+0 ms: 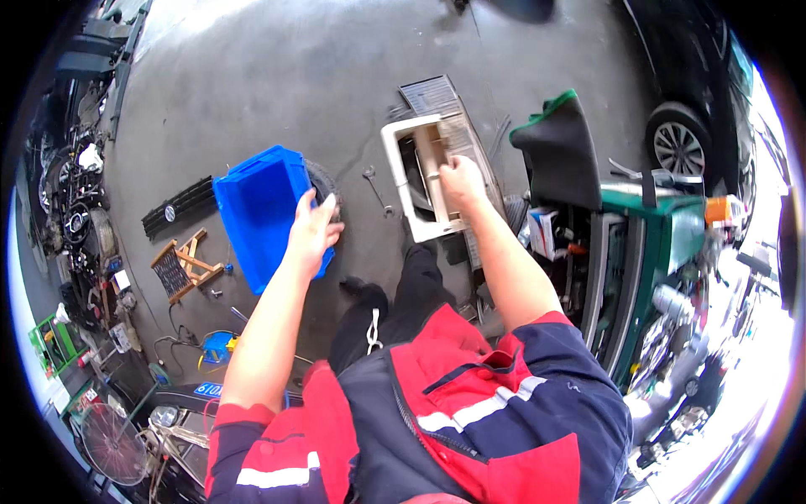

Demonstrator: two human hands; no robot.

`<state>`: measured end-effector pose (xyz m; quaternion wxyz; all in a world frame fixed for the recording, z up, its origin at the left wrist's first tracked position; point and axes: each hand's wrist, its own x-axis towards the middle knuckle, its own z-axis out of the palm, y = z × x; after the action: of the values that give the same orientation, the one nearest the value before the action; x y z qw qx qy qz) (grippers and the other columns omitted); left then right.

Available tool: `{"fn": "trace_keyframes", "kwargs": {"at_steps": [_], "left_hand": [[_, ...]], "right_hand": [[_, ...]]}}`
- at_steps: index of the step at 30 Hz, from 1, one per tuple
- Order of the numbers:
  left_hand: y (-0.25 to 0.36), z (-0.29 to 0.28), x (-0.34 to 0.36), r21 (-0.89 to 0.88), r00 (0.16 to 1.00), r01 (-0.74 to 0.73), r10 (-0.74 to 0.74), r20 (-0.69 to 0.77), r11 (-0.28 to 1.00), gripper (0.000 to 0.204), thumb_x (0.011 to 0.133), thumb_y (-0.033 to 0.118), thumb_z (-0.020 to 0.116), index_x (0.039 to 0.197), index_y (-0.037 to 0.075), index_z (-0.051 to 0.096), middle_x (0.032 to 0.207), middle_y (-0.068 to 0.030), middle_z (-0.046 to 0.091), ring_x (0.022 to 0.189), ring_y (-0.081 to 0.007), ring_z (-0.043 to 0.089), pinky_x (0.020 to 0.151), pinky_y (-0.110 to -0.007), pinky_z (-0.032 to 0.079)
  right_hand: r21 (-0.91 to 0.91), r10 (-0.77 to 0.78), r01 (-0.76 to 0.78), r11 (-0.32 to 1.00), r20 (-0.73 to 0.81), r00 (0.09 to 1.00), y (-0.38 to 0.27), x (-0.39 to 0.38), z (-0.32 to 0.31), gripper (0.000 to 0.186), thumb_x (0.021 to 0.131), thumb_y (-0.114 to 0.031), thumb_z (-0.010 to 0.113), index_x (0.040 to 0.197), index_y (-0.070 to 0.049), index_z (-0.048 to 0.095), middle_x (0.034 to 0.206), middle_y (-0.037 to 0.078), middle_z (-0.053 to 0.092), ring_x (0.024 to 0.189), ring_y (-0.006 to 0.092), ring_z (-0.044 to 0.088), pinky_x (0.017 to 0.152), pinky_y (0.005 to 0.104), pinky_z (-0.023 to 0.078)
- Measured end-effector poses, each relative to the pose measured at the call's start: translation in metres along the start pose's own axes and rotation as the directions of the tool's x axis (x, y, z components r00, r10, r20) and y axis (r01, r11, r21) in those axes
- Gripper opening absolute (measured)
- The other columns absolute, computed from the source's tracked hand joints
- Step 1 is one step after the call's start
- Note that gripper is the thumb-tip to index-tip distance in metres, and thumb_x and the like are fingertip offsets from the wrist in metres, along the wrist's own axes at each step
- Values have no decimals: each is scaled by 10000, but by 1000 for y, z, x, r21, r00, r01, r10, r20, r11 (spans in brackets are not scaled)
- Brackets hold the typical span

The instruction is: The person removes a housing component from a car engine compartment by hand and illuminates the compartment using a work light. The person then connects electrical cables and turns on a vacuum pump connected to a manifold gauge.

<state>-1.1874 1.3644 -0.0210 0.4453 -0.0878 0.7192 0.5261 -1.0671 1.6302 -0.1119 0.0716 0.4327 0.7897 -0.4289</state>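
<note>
Gripping white frame [403, 185], right hand [463, 182] partly hides it.

On the floor, the bin [260, 210] has a tyre [321, 178] at two o'clock, a wrench [378, 192] near three, a stool [172, 273] at eight and a grille [178, 207] at nine. The left hand [312, 228] is at the bin's three o'clock side, the right hand [462, 181] at the frame's [430, 160] three o'clock edge. From mid-view, a car [684, 80] stands at two o'clock, a cabinet [659, 244] at three.
</note>
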Motion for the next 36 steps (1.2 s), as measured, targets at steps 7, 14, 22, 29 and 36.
{"fn": "trace_keyframes", "kwargs": {"at_steps": [7, 14, 22, 29, 36], "left_hand": [[-181, -103, 48, 661, 963, 253, -121, -240, 706, 558, 908, 333, 608, 1337, 24, 429, 912, -119, 638, 805, -189, 612, 657, -322, 481], [-194, -92, 36, 777, 838, 500, -441, -322, 382, 606, 859, 372, 621, 1303, -16, 479, 1005, -212, 662, 973, -330, 641, 864, -397, 489], [-195, -41, 87, 784, 784, 477, -595, -176, 397, 500, 887, 270, 610, 1286, -3, 484, 962, -169, 661, 906, -278, 640, 824, -368, 489], [-214, -38, 76, 693, 853, 474, -480, -207, 543, 450, 891, 257, 614, 1255, 10, 519, 937, -136, 661, 877, -239, 635, 815, -341, 485], [-221, -46, 46, 655, 933, 343, -327, -152, 673, 448, 934, 306, 558, 1264, 5, 519, 1035, -159, 657, 979, -249, 629, 876, -339, 474]], "right_hand": [[965, 298, 75, 251, -151, 943, 131, 189, 24, 297, 871, -131, 545, 1126, 18, 570, 998, 115, 622, 883, 222, 609, 812, 344, 496], [980, 447, 26, -195, 65, 892, 220, 317, 109, 389, 965, -333, 502, 1279, -103, 514, 1266, 63, 566, 1144, 251, 542, 969, 436, 451], [989, 524, -49, -142, 116, 844, 356, 335, 192, 430, 951, -351, 523, 1259, -52, 524, 1217, 97, 579, 1086, 263, 549, 922, 439, 469], [958, 646, -193, -212, 285, 708, 351, 247, 203, 593, 1014, -321, 346, 1523, -147, 97, 1521, 89, 323, 1418, 300, 265, 1146, 487, 165], [800, 522, -572, 179, 416, 745, 302, 158, 157, 546, 971, -357, 465, 1430, -85, 350, 1374, 119, 513, 1272, 291, 469, 994, 427, 381]]}}
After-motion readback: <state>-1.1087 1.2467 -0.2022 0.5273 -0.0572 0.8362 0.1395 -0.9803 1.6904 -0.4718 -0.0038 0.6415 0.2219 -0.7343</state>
